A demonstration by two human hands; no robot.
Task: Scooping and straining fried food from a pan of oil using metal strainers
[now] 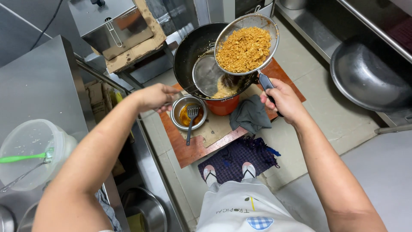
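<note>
Golden-brown fried crumbs (243,49) are heaped in a wire strainer (253,21), held up over a black wok (193,47) at the upper centre of the frame. The strainer's dark handle is gripped in the closed right hand (283,101), its long axis running from that hand up and leftward to the basket. The left hand (156,96) is curled around the handle of a flat ladle (208,75) reaching rightward into the wok, beneath the strainer. A small metal bowl (178,107) with a spatula (191,118) sits just below on the wooden surface (189,150).
</note>
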